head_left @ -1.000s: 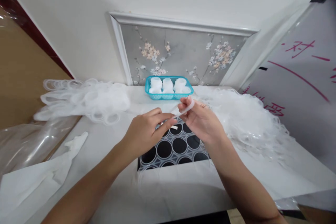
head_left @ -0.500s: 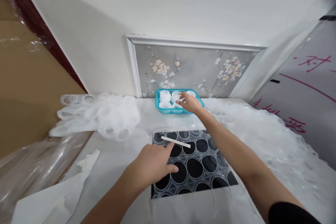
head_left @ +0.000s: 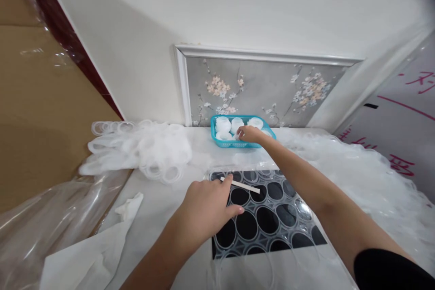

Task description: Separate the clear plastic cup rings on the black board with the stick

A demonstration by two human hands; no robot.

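My left hand hovers over or rests at the left side of a clear plastic sheet with round openings, laid over a black backing. Its thumb and index finger are spread, with the index fingertip by a narrow white strip; I cannot tell whether they touch. My right hand reaches into a turquoise basket, its fingers curled down at a white round piece. What lies between those fingertips is hidden. Several white round stacks, such as one at the back left, sit in the basket.
A heap of translucent white rings lies on the left of the white table, and a larger heap on the right. White paper, clear plastic wrap and cardboard are at left. A floral wall panel stands behind.
My right hand has lowered within the basket and its fingers have closed in. My left index finger has shifted along the strip toward its left end. The view has moved slightly left.
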